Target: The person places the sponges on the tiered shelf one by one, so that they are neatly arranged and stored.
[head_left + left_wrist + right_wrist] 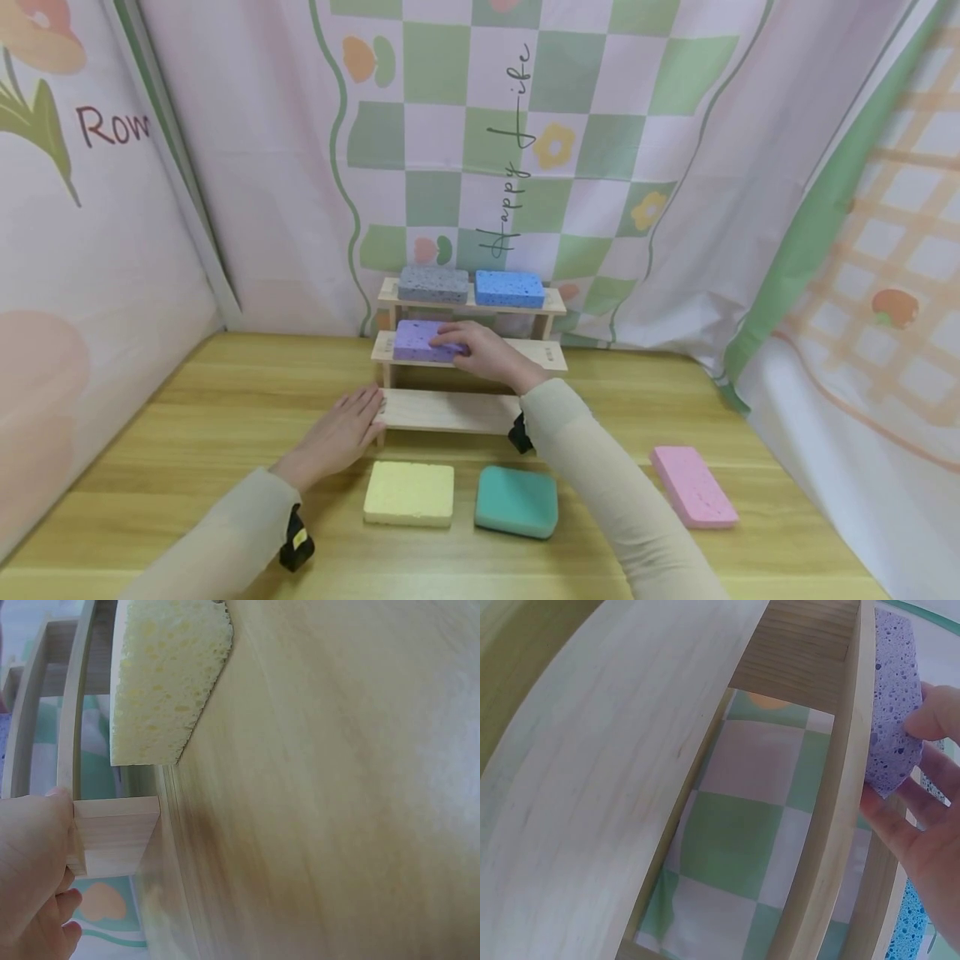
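Observation:
A three-step wooden rack (450, 410) stands at the back of the table. On its middle step, toward the left, lies a purple sponge (417, 340). My right hand (491, 354) holds the right end of that sponge, thumb and fingers around it in the right wrist view. At the left end of the bottom step, my left hand (333, 437) grips the rack, its thumb along the board and its fingers past the end. A grey sponge (432, 285) and a blue sponge (509, 288) sit side by side on the top step.
On the table before the rack lie a yellow sponge (409, 493) and a teal sponge (517, 501). Further right is a pink sponge (693, 487), set at a slant. Behind the rack hangs a checked curtain (435, 142), with printed cloth on both sides.

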`<state>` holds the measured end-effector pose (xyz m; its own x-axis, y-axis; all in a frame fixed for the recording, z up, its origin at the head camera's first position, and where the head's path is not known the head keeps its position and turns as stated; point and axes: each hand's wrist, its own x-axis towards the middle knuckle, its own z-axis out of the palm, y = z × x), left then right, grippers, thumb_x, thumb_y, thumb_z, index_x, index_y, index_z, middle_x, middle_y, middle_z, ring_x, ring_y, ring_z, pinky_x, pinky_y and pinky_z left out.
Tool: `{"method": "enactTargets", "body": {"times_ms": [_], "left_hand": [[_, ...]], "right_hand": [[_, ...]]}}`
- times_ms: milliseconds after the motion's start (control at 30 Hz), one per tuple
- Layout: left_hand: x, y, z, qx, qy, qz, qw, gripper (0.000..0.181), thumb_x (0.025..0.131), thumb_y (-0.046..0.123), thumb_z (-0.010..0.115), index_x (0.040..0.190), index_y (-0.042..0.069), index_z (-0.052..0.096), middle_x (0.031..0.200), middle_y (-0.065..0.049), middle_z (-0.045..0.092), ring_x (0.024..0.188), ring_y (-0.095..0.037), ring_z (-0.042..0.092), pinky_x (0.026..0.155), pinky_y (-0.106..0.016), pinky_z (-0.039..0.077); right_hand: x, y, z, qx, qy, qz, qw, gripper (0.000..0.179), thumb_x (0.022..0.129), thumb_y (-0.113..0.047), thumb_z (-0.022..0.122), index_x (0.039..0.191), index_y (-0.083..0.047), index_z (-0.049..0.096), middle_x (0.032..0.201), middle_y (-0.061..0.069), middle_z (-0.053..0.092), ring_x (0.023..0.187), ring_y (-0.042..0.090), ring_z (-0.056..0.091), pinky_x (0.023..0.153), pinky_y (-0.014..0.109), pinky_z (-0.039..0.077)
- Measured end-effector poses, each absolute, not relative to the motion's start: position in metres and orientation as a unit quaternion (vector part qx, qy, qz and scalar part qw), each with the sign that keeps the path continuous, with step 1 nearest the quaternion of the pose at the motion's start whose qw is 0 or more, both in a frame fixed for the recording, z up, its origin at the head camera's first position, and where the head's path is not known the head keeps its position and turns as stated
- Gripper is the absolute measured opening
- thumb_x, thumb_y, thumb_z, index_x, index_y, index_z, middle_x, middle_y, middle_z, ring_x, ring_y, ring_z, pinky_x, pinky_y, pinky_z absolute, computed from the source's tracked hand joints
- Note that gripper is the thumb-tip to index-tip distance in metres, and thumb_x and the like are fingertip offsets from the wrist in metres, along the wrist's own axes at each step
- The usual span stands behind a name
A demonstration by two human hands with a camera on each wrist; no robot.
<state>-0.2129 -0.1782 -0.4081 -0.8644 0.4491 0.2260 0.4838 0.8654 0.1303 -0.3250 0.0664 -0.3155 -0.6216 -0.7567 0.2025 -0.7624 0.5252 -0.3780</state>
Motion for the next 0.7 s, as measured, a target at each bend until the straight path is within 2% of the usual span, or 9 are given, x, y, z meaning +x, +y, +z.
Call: {"method": "enactTargets", "body": {"times_ms": [300, 533, 700], "left_hand": [[-0.2130, -0.1783, -0.4074, -0.240, -0.963, -0.089, 0.085, 0.053, 0.101, 0.026, 0.036, 0.137, -0.012, 0.030, 0.142, -0.028, 0.027, 0.131, -0.041, 0.024, 0.107, -0.050, 0.019], [-0.2130, -0.1784, -0.4077, -0.238, -0.963, -0.093, 0.085, 0.053, 0.101, 0.027, 0.037, 0.137, -0.012, 0.030, 0.142, -0.028, 0.026, 0.131, -0.041, 0.024, 0.107, -0.050, 0.019], [-0.2130, -0.1787, -0.4085, -0.240, -0.962, -0.092, 0.089, 0.053, 0.101, 0.027, 0.035, 0.137, -0.012, 0.030, 0.142, -0.028, 0.027, 0.130, -0.041, 0.025, 0.106, -0.051, 0.020]], "right_hand": [[-0.3254, 0.0678, -0.3174, 0.444, -0.867, 0.226, 0.009, 0.041, 0.087, 0.002, 0.052, 0.125, -0.011, 0.059, 0.139, 0.011, 0.042, 0.126, 0.028, 0.037, 0.079, 0.034, 0.040], [-0.3237, 0.0695, -0.3174, 0.441, -0.868, 0.229, 0.001, 0.041, 0.087, -0.003, 0.056, 0.127, -0.012, 0.057, 0.140, 0.011, 0.040, 0.128, 0.028, 0.034, 0.097, 0.040, 0.038], [-0.3220, 0.0725, -0.3148, 0.429, -0.870, 0.244, 0.003, 0.042, 0.086, -0.004, 0.057, 0.127, -0.012, 0.057, 0.139, 0.011, 0.041, 0.127, 0.028, 0.035, 0.097, 0.040, 0.039]]}}
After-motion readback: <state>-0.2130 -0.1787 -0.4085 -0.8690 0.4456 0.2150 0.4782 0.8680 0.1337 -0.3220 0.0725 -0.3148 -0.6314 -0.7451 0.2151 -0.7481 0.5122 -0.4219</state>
